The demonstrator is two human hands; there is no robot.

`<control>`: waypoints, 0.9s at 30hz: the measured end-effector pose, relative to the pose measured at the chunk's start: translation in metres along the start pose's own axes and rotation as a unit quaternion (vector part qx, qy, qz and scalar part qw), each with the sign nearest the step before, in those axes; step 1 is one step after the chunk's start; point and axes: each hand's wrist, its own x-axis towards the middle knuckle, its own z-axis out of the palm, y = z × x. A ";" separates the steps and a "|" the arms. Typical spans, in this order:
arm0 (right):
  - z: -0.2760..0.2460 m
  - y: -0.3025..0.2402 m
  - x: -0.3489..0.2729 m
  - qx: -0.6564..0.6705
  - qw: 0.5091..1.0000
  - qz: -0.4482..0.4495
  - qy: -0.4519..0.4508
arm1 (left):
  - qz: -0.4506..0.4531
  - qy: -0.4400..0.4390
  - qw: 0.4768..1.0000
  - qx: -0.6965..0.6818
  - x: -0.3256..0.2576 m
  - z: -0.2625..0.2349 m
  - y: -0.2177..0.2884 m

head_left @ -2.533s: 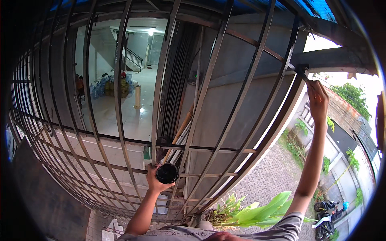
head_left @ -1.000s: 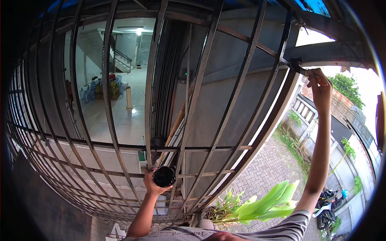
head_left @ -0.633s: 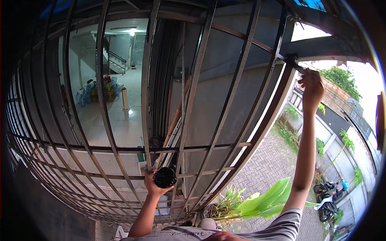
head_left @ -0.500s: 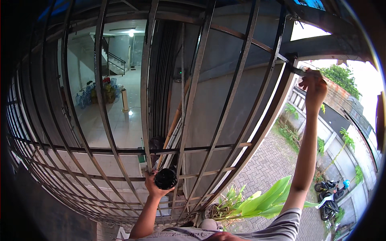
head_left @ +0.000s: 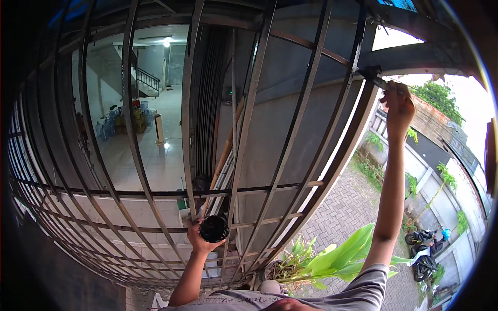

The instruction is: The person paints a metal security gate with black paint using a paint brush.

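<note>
Right hand [head_left: 398,108], upper right: fingers closed on a brush [head_left: 381,82], its dark head at the top of the corner post [head_left: 348,137]. Left hand [head_left: 199,236], lower centre: fingers wrapped round a black cup [head_left: 214,228]. Upper bars [head_left: 310,75]: glossy black, seemingly coated. Lower rails [head_left: 267,221]: brown, seemingly uncoated. Change from half a second ago: brush farther up and left; cup practically unmoved.

Head-worn fisheye, facing the metal grille [head_left: 171,195], close up
</note>
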 end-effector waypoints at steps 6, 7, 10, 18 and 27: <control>0.001 0.011 0.004 -0.043 0.997 -0.058 -0.015 | 0.027 0.020 0.999 0.003 0.001 0.001 -0.002; 0.005 0.004 -0.003 0.024 0.999 -0.018 -0.017 | 0.027 0.019 0.999 0.002 0.001 0.001 -0.001; -0.003 0.018 0.012 -0.175 0.970 -0.168 -0.007 | -0.010 -0.019 1.000 0.008 0.003 -0.002 0.005; 0.002 -0.009 0.003 -0.074 0.995 -0.059 -0.032 | 0.006 -0.030 0.999 0.028 0.005 -0.005 0.005; 0.002 0.000 0.007 0.015 0.995 -0.049 -0.082 | -0.063 0.002 0.997 -0.048 0.000 0.008 0.000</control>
